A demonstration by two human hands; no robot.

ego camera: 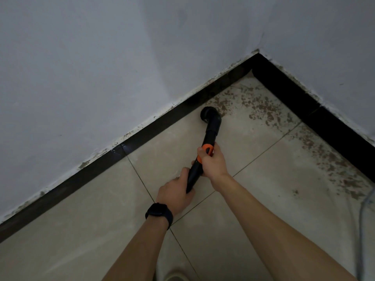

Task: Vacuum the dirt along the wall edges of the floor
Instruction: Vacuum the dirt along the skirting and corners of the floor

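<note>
A black vacuum wand [210, 134] with an orange collar slants from my hands toward the left wall. Its round brush head [206, 114] sits on the tiled floor right beside the black skirting [142, 132]. My right hand [212, 162] grips the wand at the orange collar. My left hand [175, 192], with a black watch on its wrist, grips the wand's lower end. Brown dirt [261, 110] lies scattered on the tiles just beyond the brush, in the corner, and in a band along the right wall's skirting [332, 159].
Two pale walls meet at a corner [258, 55] at the upper right. Beige tiles [97, 216] with dark grout lines cover the floor. A grey cord or hose [364, 216] runs down the right edge. A shoe tip [175, 276] shows at the bottom.
</note>
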